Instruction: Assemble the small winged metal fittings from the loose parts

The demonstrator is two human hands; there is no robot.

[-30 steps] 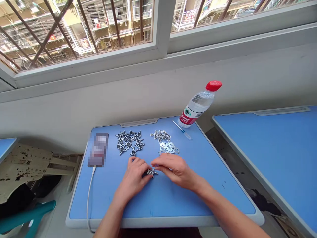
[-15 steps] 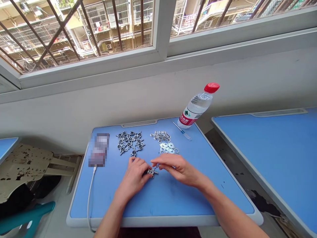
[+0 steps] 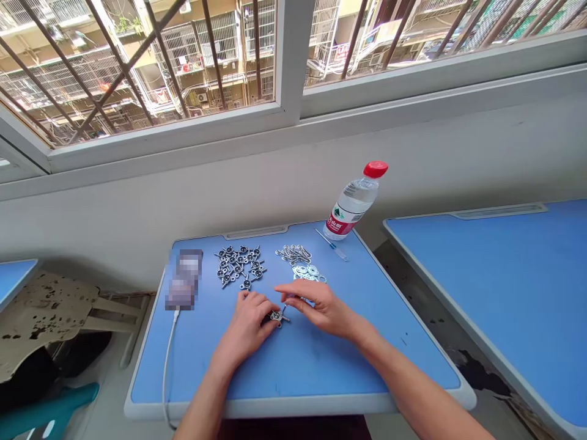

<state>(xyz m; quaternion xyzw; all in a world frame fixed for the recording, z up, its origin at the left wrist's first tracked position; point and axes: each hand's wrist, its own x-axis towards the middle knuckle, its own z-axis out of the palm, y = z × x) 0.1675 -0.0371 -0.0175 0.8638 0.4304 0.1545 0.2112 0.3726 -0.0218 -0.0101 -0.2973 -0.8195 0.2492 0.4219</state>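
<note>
On the blue desk my left hand [image 3: 250, 319] pinches a small round metal part [image 3: 276, 316] with a short stem sticking out to the right. Just to its right, my right hand [image 3: 318, 307] has thumb and fingers closed on a thin shiny rod-like piece [image 3: 285, 306]. That piece slants down toward the metal part; its kind is mostly hidden by the fingers. Beyond the left hand lie several dark round metal parts with stems [image 3: 238, 266]. Flat silvery plates [image 3: 308, 272] lie just beyond my right hand, partly covered by it, with several small metal links [image 3: 293, 253] behind them.
A screwdriver with a clear handle [image 3: 337, 250] lies near a red-capped water bottle [image 3: 351, 208] at the back right. A blurred phone [image 3: 184, 278] with a white cable [image 3: 167, 360] is at the left. Another blue desk [image 3: 495, 269] stands to the right.
My right hand has shifted slightly, its index finger straighter above the metal part. My left hand keeps its hold. The whole view has tilted a little.
</note>
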